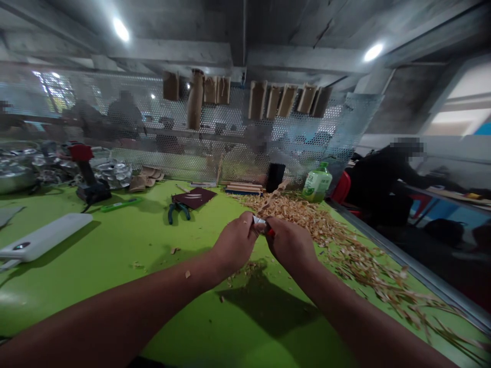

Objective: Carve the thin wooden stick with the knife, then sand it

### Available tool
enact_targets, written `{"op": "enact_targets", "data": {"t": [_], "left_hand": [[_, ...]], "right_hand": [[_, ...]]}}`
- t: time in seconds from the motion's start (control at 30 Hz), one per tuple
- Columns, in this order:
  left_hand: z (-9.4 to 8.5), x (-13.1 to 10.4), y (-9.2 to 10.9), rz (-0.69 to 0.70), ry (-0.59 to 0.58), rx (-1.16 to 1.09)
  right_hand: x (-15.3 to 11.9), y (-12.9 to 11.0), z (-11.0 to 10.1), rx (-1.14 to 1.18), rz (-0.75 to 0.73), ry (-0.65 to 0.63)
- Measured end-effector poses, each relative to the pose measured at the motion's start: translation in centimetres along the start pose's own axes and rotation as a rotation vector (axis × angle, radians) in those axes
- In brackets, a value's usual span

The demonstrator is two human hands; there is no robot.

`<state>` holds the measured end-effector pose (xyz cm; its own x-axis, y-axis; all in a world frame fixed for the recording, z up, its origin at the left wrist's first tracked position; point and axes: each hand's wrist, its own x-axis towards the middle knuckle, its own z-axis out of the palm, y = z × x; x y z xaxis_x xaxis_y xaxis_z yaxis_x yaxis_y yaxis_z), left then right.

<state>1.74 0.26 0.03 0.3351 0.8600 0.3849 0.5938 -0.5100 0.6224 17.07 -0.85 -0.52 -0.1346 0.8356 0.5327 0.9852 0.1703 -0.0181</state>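
Above the green table, my left hand [235,239] is closed at the near end of a thin carved wooden stick [273,198], which slants up and away to the right. My right hand [293,244] is wrapped round a knife [260,221]; a short shiny blade and a bit of red handle show between the two hands. The hands almost touch, and the fingers hide most of the knife and the stick's lower end. Curled wood shavings [330,225] lie in a heap beyond and right of my right hand.
Pliers [178,211] lie by a dark brown sheet [198,198]. At left are a white long device [46,235], a green cutter [120,204] and a red-topped power tool [89,174]. A green-labelled bottle [317,183] and dark phone [275,176] stand behind. Another person sits right.
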Motion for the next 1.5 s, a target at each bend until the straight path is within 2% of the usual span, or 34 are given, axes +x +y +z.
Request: {"op": "enact_targets", "data": {"t": [0.3,0.47,0.73,0.9,1.07,1.33,1.5], "left_hand": [[0.3,0.0,-0.1,-0.026,0.016,-0.104],[0.5,0.0,-0.3,0.005,0.029,-0.201],[0.3,0.9,-1.3,0.086,-0.004,-0.316],[0.0,1.0,-1.3,0.124,-0.001,-0.299],[-0.1,1.0,-1.3,0.145,-0.001,-0.28],[-0.2,0.9,-1.2,0.072,0.0,-0.137],[-0.1,0.8,-1.3,0.072,0.033,-0.143]], "right_hand": [[0.1,-0.1,-0.1,-0.054,-0.001,0.002],[0.2,0.1,-0.2,-0.073,0.017,-0.01],[0.3,0.0,-0.1,0.087,-0.033,-0.004],[0.4,0.0,-0.5,0.173,-0.087,0.008],[0.5,0.2,-0.5,0.216,-0.072,-0.02],[0.5,0.1,-0.9,0.192,-0.075,-0.023],[0.4,0.1,-0.9,0.197,-0.079,0.002]]}}
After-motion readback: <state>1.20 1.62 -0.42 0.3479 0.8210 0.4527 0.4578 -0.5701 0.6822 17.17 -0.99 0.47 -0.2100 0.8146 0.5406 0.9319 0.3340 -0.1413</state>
